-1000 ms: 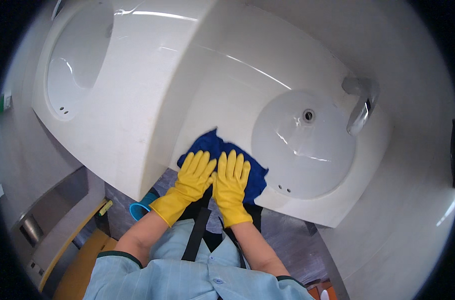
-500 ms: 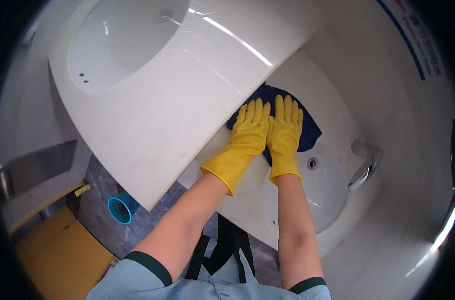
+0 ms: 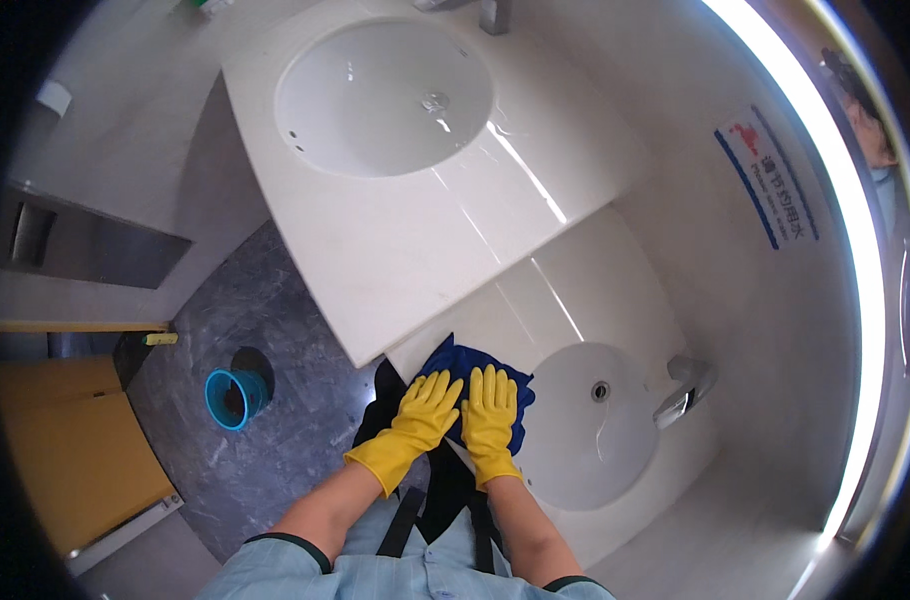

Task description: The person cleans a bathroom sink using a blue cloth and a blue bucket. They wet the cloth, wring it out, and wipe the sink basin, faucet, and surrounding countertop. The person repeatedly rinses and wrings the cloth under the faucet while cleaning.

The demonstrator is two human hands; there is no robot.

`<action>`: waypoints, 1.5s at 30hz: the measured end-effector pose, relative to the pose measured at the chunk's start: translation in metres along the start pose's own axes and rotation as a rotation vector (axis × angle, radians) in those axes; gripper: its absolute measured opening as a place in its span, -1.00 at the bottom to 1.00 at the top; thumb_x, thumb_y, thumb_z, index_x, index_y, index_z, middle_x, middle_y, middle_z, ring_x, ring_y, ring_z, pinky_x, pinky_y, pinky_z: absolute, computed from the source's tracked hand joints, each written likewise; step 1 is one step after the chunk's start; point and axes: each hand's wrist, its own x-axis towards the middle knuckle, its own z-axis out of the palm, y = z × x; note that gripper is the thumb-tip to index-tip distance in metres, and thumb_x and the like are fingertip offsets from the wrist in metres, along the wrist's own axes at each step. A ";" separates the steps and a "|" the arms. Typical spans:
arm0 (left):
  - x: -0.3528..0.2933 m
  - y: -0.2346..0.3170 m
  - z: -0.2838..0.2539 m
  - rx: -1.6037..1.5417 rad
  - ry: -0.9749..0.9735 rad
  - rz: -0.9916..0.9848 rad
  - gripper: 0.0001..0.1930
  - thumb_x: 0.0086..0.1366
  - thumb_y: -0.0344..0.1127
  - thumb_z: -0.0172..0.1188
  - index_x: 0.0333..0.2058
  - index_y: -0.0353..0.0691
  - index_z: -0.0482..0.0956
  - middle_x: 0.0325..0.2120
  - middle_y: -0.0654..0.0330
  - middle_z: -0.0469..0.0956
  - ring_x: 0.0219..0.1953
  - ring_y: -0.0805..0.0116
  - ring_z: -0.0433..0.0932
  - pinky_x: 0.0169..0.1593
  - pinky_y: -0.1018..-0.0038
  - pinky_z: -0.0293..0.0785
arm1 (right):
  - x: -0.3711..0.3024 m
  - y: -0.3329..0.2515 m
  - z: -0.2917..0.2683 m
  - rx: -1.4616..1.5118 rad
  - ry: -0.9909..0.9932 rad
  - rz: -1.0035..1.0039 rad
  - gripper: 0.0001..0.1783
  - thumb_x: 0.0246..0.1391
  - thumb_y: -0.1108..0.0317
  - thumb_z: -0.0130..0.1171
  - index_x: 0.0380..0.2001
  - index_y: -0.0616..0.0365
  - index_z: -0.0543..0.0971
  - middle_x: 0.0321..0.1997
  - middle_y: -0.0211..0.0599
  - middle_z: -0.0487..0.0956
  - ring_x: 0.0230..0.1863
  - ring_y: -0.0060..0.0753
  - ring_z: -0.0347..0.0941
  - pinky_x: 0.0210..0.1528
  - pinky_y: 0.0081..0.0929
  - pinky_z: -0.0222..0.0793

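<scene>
Head view, lower centre: pressing left hand (image 3: 423,405) and right hand (image 3: 490,410), gloved fingers spread flat, onto blue cloth (image 3: 472,370), pinning it against white counter (image 3: 575,300) beside small basin (image 3: 585,425).

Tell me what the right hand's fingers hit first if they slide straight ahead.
The right hand lies flat on the blue cloth, fingers pointing up-frame. Past the cloth comes bare counter, then probably the raised edge of the upper basin counter.

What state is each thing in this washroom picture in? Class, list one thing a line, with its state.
Blue cloth: spread flat on the lower counter's front edge, under both hands.
Left hand: in a yellow glove, fingers flat on the cloth.
Right hand: in a yellow glove, fingers flat on the cloth.
Lower basin: empty, drain uncovered.
Upper basin: empty.
Lower tap: no water running.
Blue bucket: upright on the floor.
</scene>
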 end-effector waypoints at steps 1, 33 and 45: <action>-0.002 -0.004 -0.005 -0.099 0.057 -0.017 -0.34 0.33 -0.12 0.29 0.36 -0.24 0.48 0.27 -0.14 0.51 0.26 -0.19 0.50 0.38 -0.07 0.36 | -0.001 0.004 0.000 0.002 0.016 -0.004 -0.19 0.07 0.22 0.39 0.42 0.12 0.46 0.48 0.05 0.45 0.49 0.21 0.32 0.57 0.19 0.09; 0.066 -0.100 -0.293 -0.625 0.267 -0.413 -0.52 0.40 -0.23 0.37 0.19 -0.41 0.60 -0.10 -0.19 0.73 -0.06 -0.05 0.74 0.05 0.22 0.61 | 0.130 -0.170 -0.213 0.272 0.344 0.375 -0.53 0.29 0.36 0.36 0.24 0.17 0.63 0.14 0.08 0.66 0.14 0.06 0.62 0.24 -0.10 0.49; 0.113 -0.166 -0.241 -0.050 0.059 0.157 -0.22 0.35 0.00 0.29 0.37 -0.47 0.41 0.38 -0.28 0.36 0.46 -0.28 0.29 0.55 -0.20 0.01 | 0.208 -0.200 -0.112 -0.050 0.132 0.101 -0.21 0.18 0.11 0.36 0.44 0.13 0.45 0.55 0.18 0.33 0.58 0.36 0.13 0.64 0.25 -0.15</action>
